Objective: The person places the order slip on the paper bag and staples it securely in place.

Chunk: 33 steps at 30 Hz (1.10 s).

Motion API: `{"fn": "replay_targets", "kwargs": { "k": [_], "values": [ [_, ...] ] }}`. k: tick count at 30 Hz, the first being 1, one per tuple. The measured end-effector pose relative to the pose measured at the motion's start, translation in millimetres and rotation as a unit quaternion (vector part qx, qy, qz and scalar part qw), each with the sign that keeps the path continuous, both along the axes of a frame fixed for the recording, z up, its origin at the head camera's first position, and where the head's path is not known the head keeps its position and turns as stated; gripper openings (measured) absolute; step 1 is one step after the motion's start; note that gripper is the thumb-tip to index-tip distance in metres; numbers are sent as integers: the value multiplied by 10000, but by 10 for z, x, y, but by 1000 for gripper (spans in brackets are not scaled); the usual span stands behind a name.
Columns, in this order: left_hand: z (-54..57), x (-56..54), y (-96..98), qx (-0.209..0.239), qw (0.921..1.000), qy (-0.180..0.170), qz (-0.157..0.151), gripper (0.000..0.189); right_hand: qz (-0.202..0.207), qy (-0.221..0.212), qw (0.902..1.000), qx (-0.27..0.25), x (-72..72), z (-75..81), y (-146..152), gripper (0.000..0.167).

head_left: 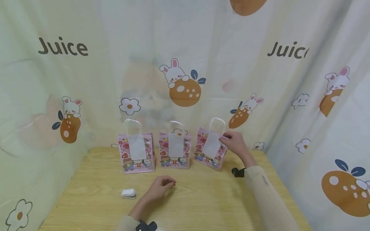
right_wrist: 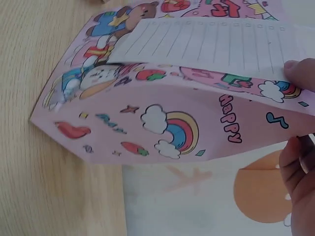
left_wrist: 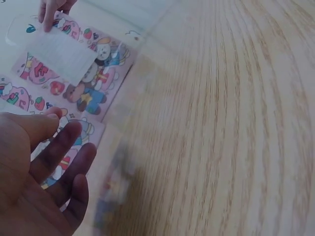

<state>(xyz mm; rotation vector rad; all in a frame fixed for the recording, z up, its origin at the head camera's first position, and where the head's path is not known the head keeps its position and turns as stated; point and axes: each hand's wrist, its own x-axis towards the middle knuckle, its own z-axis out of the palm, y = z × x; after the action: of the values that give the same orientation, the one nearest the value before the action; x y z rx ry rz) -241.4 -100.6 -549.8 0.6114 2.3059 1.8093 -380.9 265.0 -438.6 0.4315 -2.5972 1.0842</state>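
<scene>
Three pink paper gift bags with cartoon prints and white handles stand in a row in the head view. Each has a lined white paper sheet on its front. My right hand [head_left: 235, 144] pinches the top right edge of the right gift bag [head_left: 199, 156], which leans a little. In the right wrist view its thumb lies at the lined paper sheet [right_wrist: 211, 46], and its fingers are at the bag's back edge. My left hand [head_left: 160, 186], holding nothing, hovers with loosely bent fingers in front of the middle gift bag [head_left: 164, 163]. Farther left is the left gift bag [head_left: 127, 166].
A small white stapler [head_left: 128, 193] lies on the wooden table [head_left: 202, 205], left of my left hand. Behind and beside the table hangs a curtain [head_left: 101, 83] printed with rabbits and fruit. Black wrist mounts [head_left: 238, 172] sit on both wrists.
</scene>
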Motion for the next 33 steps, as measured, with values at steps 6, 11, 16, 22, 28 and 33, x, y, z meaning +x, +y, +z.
{"fn": "replay_targets", "kwargs": {
  "k": [6, 11, 16, 22, 28, 33],
  "values": [
    [-128, -17, -62, -196, 9995, 242, 12, 19, 74, -41, 9999, -96, 191, 23, 60, 14],
    [-133, 1, -198, -306, 9993, 197, -15, 22, 108, -73, 9998, -122, 408, 67, 88, 13],
    [-22, 76, -364, -441, 9986, 249, 141, 23, 259, -175, 9995, 20, 621, 93, 124, 14],
    [85, 190, -625, -464, 9982, 142, 358, 23, 468, -221, 9987, 11, 864, 153, 74, 13],
    [135, 322, -899, -479, 9976, 214, 441, 23, 714, 128, 9974, 1, 1012, 155, -44, 15],
    [132, 430, -1082, -603, 9956, 229, 682, 24, 921, 238, 9954, 98, 1091, 145, -177, 14]
  ]
}}
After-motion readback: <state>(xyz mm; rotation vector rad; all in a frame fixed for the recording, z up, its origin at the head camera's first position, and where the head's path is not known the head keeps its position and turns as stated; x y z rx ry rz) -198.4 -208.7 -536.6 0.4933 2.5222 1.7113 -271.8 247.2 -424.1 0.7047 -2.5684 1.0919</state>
